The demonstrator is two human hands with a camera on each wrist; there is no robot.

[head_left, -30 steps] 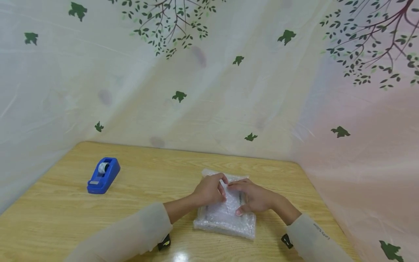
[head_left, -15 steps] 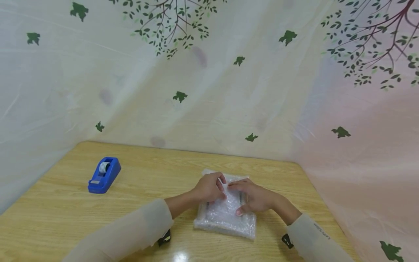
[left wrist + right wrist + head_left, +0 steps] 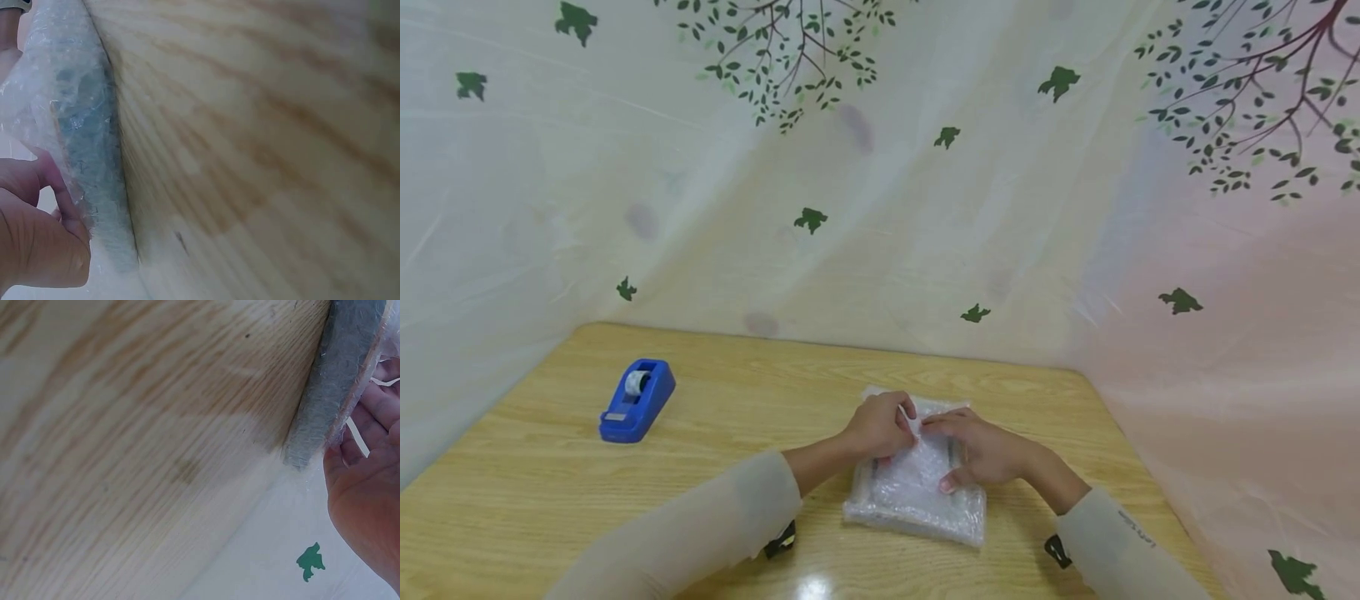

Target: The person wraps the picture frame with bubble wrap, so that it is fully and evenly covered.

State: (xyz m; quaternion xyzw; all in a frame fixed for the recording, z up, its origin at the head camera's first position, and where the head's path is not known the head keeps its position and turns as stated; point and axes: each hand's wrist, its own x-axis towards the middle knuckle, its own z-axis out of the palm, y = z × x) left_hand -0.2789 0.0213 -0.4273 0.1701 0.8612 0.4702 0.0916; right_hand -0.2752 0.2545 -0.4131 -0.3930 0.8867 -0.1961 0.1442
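A flat rectangular parcel in clear bubble wrap (image 3: 917, 508) lies on the wooden table, with both hands over its upper part. My left hand (image 3: 878, 427) has its fingers curled and appears to pinch the wrap near the middle of the top face; a pale edge shows by its fingertips. Across from it, my right hand (image 3: 988, 450) rests on the parcel's right side, thumb apart and fingers extended toward the left fingertips. The left wrist view shows the parcel's blue-grey side (image 3: 94, 144) beside the left fingers. What is wrapped inside cannot be made out clearly.
A blue tape dispenser (image 3: 638, 402) with a roll of clear tape stands at the left of the table (image 3: 737, 375). Pale curtains (image 3: 880, 275) printed with leaves and birds enclose the back and sides. Black wrist-camera mounts hang under both sleeves.
My left hand has shifted slightly up the parcel, its thumb and fingers drawing closer together. The right hand, parcel and tape dispenser stay in place.
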